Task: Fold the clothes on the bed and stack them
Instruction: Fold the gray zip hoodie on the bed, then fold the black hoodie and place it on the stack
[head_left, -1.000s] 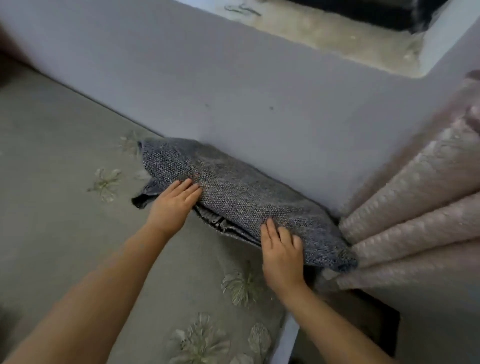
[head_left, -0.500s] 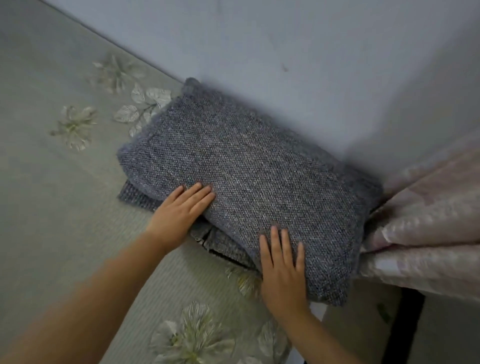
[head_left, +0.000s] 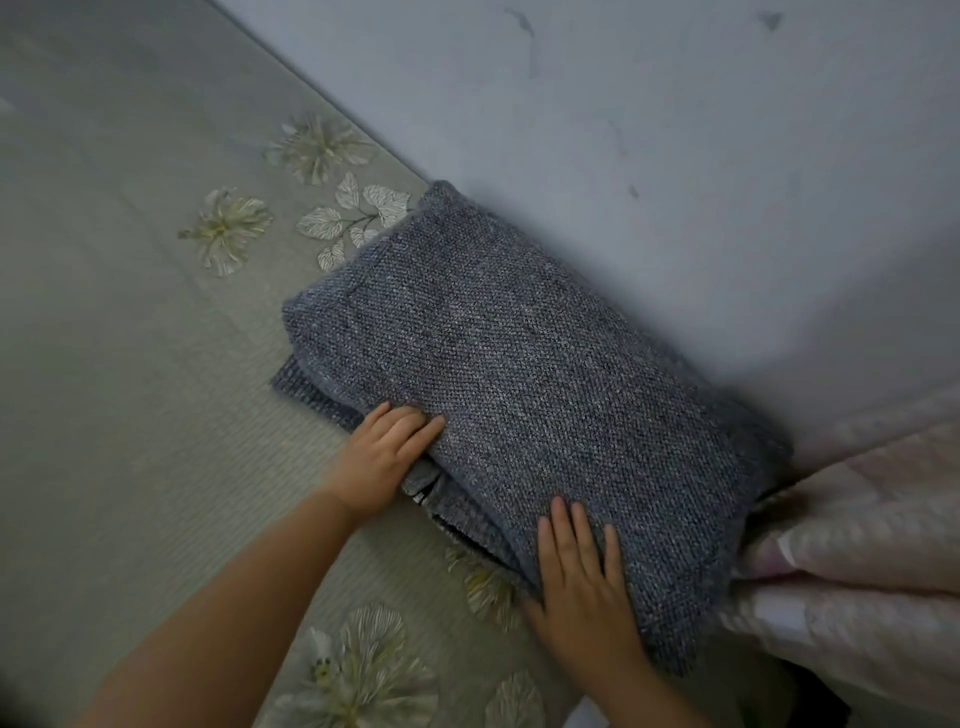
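Note:
A folded grey-blue knit garment (head_left: 519, 374) lies on the bed (head_left: 130, 364) against the wall, on top of another folded grey piece whose edge (head_left: 301, 389) shows beneath it at the left. My left hand (head_left: 387, 457) touches the near left edge of the top garment, fingers close together and slightly bent. My right hand (head_left: 579, 577) lies flat on the near right part of the garment with straight fingers.
The bed sheet is grey-green with pale flower prints (head_left: 226, 228). A light blue-grey wall (head_left: 675, 156) runs behind the pile. A pale pink curtain (head_left: 857, 545) hangs at the right, touching the garment's right end. The bed's corner is near my right forearm.
The view has moved closer and more directly above the pile. The garment now lies flat on the pile. Both hands stay at its near edge; the left fingers have drawn together.

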